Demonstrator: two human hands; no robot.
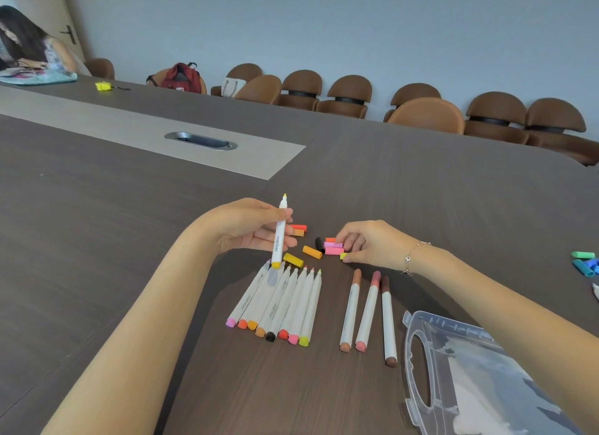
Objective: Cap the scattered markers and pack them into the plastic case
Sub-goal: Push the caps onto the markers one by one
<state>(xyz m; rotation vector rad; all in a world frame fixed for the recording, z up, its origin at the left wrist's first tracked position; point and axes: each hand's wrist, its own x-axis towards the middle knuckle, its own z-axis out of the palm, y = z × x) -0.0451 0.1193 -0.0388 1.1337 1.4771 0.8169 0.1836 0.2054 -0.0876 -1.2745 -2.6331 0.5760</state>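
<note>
One yellow marker (280, 232) | upright, uncapped tip up | left hand (251, 227) grips

Matt wood-grain table (129, 240), clear glossy plastic case (431, 331) (ribbed rim)

Left hand (249, 230) grips uncapped yellow marker (279, 237) upright, tip up. Right hand (363, 245) pinches a yellow cap (343, 256) at the loose caps (327, 246). Uncapped markers row (278, 301), three capped markers (369, 314), clear plastic case (470, 370) on surface (97, 240).
</note>
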